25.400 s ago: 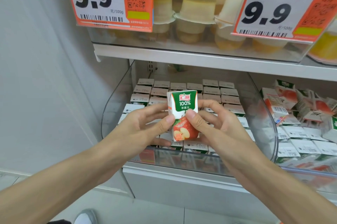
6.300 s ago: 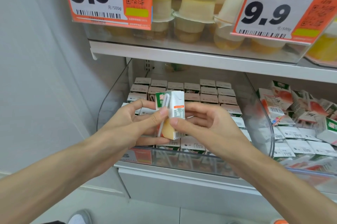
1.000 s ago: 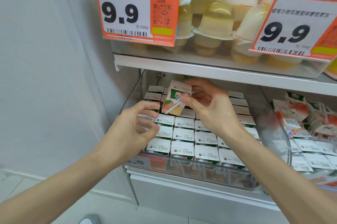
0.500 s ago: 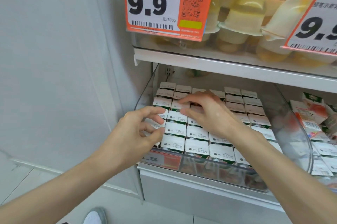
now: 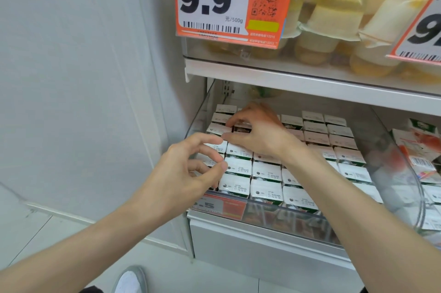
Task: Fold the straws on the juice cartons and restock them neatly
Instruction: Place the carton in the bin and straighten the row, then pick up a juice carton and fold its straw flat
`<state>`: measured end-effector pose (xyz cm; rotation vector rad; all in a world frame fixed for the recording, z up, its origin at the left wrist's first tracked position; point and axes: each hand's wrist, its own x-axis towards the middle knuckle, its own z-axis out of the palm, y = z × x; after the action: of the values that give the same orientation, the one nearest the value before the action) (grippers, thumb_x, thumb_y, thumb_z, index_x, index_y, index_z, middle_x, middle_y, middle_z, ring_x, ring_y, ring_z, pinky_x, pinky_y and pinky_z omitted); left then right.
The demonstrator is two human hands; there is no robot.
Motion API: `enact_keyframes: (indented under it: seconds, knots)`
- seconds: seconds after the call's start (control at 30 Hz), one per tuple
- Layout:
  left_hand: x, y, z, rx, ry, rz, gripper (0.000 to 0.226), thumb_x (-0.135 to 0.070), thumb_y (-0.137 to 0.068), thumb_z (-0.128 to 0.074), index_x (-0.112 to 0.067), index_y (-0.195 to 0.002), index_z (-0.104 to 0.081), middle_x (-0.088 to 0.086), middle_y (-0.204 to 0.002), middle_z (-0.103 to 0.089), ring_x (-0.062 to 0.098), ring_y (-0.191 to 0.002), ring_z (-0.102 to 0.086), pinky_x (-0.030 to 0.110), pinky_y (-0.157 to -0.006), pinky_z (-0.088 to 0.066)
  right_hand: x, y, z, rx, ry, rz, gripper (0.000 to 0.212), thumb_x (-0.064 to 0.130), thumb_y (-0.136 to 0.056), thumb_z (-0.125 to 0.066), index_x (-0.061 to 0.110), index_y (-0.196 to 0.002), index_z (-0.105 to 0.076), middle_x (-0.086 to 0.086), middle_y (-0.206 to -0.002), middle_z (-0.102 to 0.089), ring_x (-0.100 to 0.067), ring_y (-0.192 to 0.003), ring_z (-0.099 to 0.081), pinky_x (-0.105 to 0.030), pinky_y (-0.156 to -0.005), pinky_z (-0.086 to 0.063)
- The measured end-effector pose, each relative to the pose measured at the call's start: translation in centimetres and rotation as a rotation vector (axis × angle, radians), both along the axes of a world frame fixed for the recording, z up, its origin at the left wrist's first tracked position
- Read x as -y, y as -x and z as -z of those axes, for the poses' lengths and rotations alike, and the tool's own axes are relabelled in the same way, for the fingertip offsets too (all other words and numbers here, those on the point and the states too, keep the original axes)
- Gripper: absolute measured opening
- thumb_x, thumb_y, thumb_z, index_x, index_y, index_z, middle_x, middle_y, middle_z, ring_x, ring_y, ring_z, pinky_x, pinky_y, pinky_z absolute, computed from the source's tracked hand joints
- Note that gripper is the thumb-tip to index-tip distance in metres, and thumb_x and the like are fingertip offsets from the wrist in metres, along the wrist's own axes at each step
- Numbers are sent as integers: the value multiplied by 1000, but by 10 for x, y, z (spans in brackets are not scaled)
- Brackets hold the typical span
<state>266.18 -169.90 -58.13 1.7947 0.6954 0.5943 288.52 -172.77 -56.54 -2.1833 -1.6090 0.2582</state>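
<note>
Clear bin [image 5: 262, 208] sat under white shelf [image 5: 310, 84]; low gap between shelf edge and carton tops, right hand [image 5: 259, 131] deep inside it. Left wall [image 5: 200, 116] of bin close beside left hand [image 5: 188, 168]; curved clear divider [image 5: 405, 173] closed off right side. Packed cartons [image 5: 266, 172] stood in touching rows, tops level. Right thumb and forefinger pinched juice carton [image 5: 241, 127], sunk in slot near back left. Left hand hovered over front-left rows, fingers loosely curled, narrow gap, holding nothing.
</note>
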Motion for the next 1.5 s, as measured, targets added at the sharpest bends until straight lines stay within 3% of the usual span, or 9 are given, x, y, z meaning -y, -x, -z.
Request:
enact_keyframes:
  seconds: [0.13, 0.27, 0.53, 0.73, 0.83, 0.97, 1.1, 1.23, 1.5]
  knots:
    - [1, 1, 0, 2, 8, -5, 33, -15, -96, -76, -32, -122, -66, -10, -96, -73, 12, -64, -71, 18, -50, -45, -9, -1, -8, 35, 100, -44, 41, 58, -89, -77, 30, -118, -77, -1, -127, -59, -25, -133, -45, -40, -107, -44]
    - [2, 2, -3, 0, 20, -11, 33, -15, -96, -75, -31, -124, -66, -10, -96, -73, 12, -65, -71, 19, -50, -45, 1, 2, -5, -32, -47, -127, 33, 46, -98, -70, 22, -120, -72, -1, -126, -60, -20, -123, -54, -39, -106, -47]
    - [6, -5, -10, 4, -60, -73, 51, -19, -94, -76, -42, -134, -56, -18, -104, -67, 14, -83, -76, 30, -67, -61, 49, -2, -24, -454, -459, -55, 14, 34, -105, -66, 33, -119, -68, 19, -108, -76, 9, -107, -68, -8, -94, -51]
    - [15, -24, -23, -22, -131, -51, 77, -57, -83, -65, -35, -155, -48, -22, -134, -63, -2, -117, -66, 19, -95, -55, 91, -5, -19, -677, -381, 7, 24, 41, -105, -63, 28, -122, -73, 18, -115, -79, 1, -109, -73, -14, -94, -55]
    - [24, -34, -27, 13, -36, 121, 51, -41, -97, -60, -29, -146, -62, -19, -132, -73, 2, -124, -68, 32, -110, -54, 108, -3, -13, -746, -376, 33, 34, 44, -101, -63, 22, -125, -74, 13, -114, -81, -3, -108, -75, -13, -92, -55]
    - [31, -44, -25, 21, 114, 170, 32, -19, -104, -61, -22, -135, -69, -5, -119, -81, 16, -111, -77, 38, -103, -60, 124, -4, -8, -835, -415, 85, 31, 44, -96, -69, 24, -119, -73, 6, -106, -83, -10, -99, -79, -18, -85, -59]
    - [36, -52, -25, 90, 296, 133, 34, -13, -105, -58, -12, -138, -66, 4, -117, -81, 23, -109, -79, 27, -94, -62, 134, -9, -11, -867, -397, 150, 39, 49, -85, -81, 26, -116, -74, 8, -108, -82, -12, -102, -78, -39, -97, -62]
    - [36, -55, -26, 106, 336, 141, 35, -14, -106, -58, -14, -140, -65, 5, -118, -81, 23, -111, -78, 27, -96, -61, 139, -7, -12, -826, -327, 179, 28, 42, -87, -85, 30, -111, -76, 8, -106, -82, -13, -100, -79, -47, -103, -57]
    - [34, -49, -17, 150, 318, 196, 43, -21, -103, -62, -30, -145, -61, -1, -129, -77, 21, -118, -75, 23, -97, -59, 144, -1, -12, -913, -392, 228, 15, 30, -94, -80, 21, -106, -81, 4, -109, -82, -17, -111, -76, -45, -107, -55]
